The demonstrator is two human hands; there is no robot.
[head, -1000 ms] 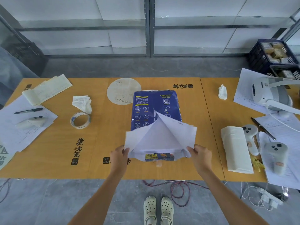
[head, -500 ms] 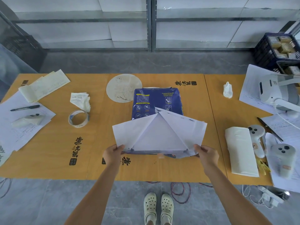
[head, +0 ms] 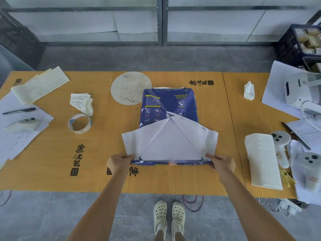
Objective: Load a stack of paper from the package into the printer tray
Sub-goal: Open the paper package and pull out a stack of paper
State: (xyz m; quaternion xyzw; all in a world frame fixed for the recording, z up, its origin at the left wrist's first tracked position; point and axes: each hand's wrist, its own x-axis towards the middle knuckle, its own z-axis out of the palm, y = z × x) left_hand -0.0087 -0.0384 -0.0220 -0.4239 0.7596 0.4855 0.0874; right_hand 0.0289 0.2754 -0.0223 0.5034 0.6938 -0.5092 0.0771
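Note:
A blue paper package (head: pixel 169 105) lies flat in the middle of the orange table (head: pixel 52 153). Its near end is unfolded: white wrapper flaps (head: pixel 170 141) are spread back over the package in a triangle. My left hand (head: pixel 119 162) pinches the left flap corner at the package's near edge. My right hand (head: pixel 220 164) pinches the right flap corner. The paper stack inside is hidden under the flaps. No printer tray is in view.
A tape roll (head: pixel 79 123), crumpled tissue (head: pixel 82 102) and a round paper disc (head: pixel 131 87) lie to the left. A folded white towel (head: pixel 262 160), white controllers (head: pixel 281 146), a headset (head: pixel 298 91) and loose sheets crowd the right. Cables (head: pixel 192 202) trail on the floor.
The wrapper flaps, first raised in a peak, have been pulled wide and pressed flat over the package. Both hands moved apart to its near corners.

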